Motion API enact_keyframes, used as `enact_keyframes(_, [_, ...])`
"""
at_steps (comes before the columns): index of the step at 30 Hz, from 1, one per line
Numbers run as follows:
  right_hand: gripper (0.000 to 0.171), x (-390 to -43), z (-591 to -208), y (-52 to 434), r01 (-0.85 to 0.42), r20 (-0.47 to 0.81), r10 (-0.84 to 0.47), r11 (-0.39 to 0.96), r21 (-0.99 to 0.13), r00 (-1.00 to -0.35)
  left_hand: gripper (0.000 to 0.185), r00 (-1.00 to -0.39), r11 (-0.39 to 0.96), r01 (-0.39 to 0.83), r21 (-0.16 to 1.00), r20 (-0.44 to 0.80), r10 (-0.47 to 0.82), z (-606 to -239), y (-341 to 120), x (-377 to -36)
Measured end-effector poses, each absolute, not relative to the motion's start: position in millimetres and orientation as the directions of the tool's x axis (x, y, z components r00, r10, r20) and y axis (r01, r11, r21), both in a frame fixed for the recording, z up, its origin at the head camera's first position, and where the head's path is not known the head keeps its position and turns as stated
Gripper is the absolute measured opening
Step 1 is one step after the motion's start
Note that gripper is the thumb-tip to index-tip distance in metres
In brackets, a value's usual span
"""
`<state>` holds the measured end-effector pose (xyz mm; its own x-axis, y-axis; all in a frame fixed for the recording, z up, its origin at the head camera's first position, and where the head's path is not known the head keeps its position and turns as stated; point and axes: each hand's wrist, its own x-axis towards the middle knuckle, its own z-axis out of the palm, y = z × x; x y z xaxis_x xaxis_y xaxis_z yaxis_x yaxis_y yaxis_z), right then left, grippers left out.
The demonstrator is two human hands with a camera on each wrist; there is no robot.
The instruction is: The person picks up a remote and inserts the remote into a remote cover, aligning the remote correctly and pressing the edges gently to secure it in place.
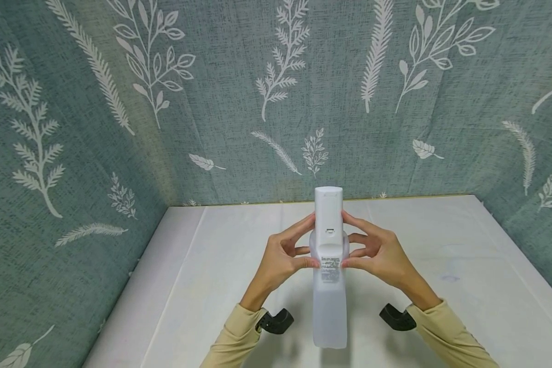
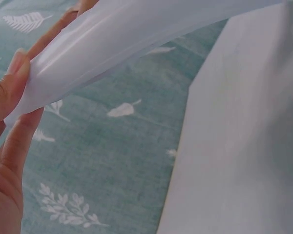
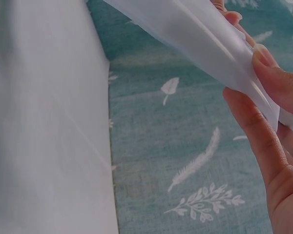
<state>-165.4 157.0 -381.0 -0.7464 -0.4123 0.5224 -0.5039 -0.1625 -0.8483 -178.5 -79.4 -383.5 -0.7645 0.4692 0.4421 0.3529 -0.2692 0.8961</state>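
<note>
Between both hands a long, slim white plastic device (image 1: 329, 220) is held up in the head view. Its upper part has a small slot-like port, and a label (image 1: 329, 270) with tiny print lies below that. The lower part is a smooth, semi-translucent body (image 2: 112, 44). From the left side my left hand (image 1: 282, 253) grips the device, thumb by the label and fingers along its edge. My right hand (image 1: 377, 250) mirrors it on the right side. In the right wrist view, thumb and fingers pinch the edge of the translucent body (image 3: 200, 41).
Under the hands lies a white-covered table (image 1: 239, 235), with a soft shadow below the device. Green-grey fabric (image 1: 230, 122) with white leaf prints hangs behind and at both sides. Dark bands (image 1: 276, 321) sit at both wrists, over beige sleeves (image 1: 239, 337).
</note>
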Motion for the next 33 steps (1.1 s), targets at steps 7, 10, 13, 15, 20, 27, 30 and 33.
enact_keyframes(7, [0.083,-165.0,-381.7,158.2,-0.481,0.495,-0.399,-0.142,-0.865,-0.772,0.079,-0.77,-0.266,0.349,0.898,0.437,0.465,-383.6,-79.0,-178.4])
enact_keyframes(10, [0.082,-165.0,-381.8,158.4,-0.482,0.495,-0.395,-0.14,-0.865,-0.773,0.079,-0.771,-0.263,0.353,0.898,0.438,0.462,-383.9,-78.4,-178.8])
enact_keyframes(13, [0.081,-165.1,-381.4,158.3,-0.488,0.501,-0.39,-0.138,-0.862,-0.773,0.078,-0.774,-0.261,0.354,0.898,0.438,0.457,-384.2,-77.8,-179.5])
enact_keyframes(15, [0.081,-165.3,-381.3,158.3,-0.494,0.507,-0.388,-0.142,-0.858,-0.77,0.078,-0.777,-0.262,0.351,0.899,0.436,0.454,-384.5,-77.7,-180.1])
enact_keyframes(20, [0.081,-166.1,-381.2,158.4,-0.498,0.515,-0.385,-0.152,-0.854,-0.766,0.077,-0.78,-0.27,0.344,0.899,0.434,0.45,-384.5,-77.2,-180.9])
enact_keyframes(27, [0.08,-165.7,-380.4,158.6,-0.501,0.516,-0.376,-0.145,-0.853,-0.77,0.076,-0.777,-0.279,0.35,0.894,0.444,0.447,-384.4,-76.7,-180.5])
enact_keyframes(30, [0.079,-165.6,-380.4,158.9,-0.5,0.518,-0.373,-0.152,-0.853,-0.77,0.075,-0.776,-0.284,0.351,0.892,0.447,0.446,-384.8,-76.1,-181.1])
enact_keyframes(33, [0.079,-165.4,-380.5,159.3,-0.499,0.517,-0.368,-0.151,-0.853,-0.773,0.075,-0.773,-0.289,0.354,0.89,0.452,0.445,-385.6,-75.7,-181.7])
